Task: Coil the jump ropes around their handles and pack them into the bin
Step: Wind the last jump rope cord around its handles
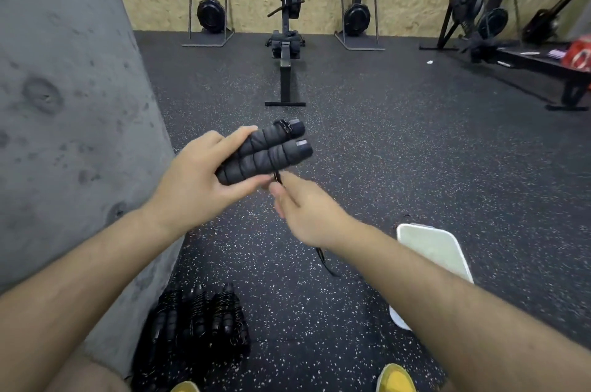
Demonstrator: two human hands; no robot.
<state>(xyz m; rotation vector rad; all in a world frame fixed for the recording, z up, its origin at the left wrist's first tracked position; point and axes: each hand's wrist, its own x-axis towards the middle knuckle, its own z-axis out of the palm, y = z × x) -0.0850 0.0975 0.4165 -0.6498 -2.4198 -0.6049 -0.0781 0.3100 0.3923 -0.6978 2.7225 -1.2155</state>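
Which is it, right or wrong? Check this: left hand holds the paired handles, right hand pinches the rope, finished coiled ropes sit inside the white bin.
Wrong on one point: the head view shows the finished coiled ropes on the floor by the concrete wall, not inside the white bin. The left hand does hold the paired handles, and the right hand pinches the rope.

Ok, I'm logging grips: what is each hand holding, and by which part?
The left hand grips the two handles together at their near ends. The right hand pinches the rope just below them.
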